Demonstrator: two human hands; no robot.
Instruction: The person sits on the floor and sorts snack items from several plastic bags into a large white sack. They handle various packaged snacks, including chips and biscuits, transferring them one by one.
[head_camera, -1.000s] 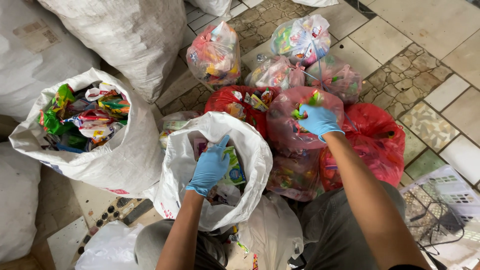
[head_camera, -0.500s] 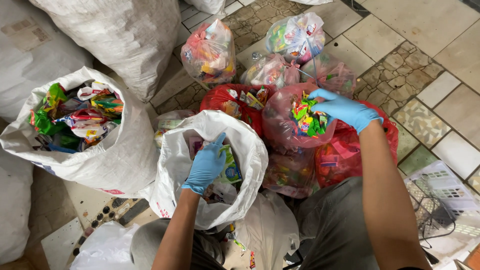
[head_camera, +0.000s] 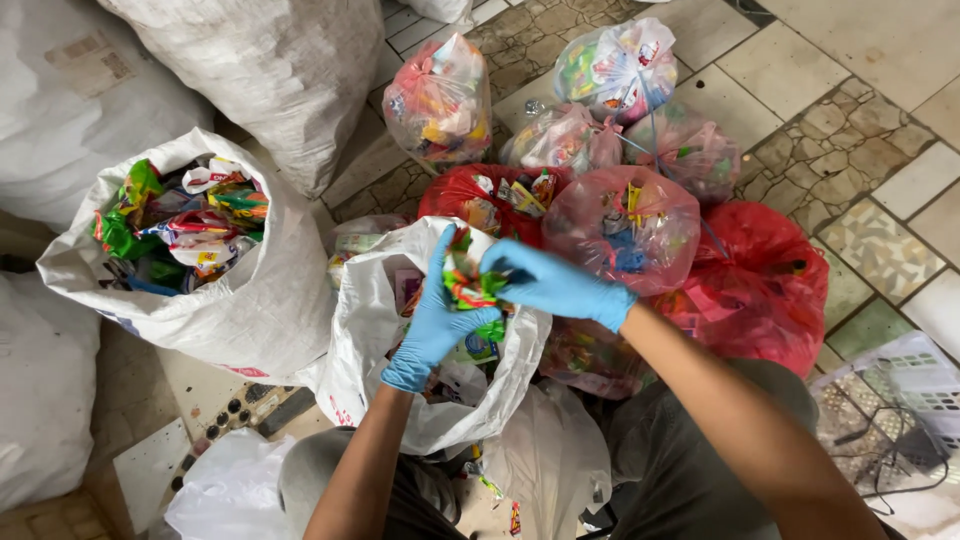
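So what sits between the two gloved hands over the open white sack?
In the head view, a bunch of crumpled colourful wrappers sits between the left hand and right hand, both touching it, above the white sack.

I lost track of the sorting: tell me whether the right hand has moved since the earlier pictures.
Yes. The right hand has come leftward off the pink bag to the white sack's mouth, meeting the left hand.
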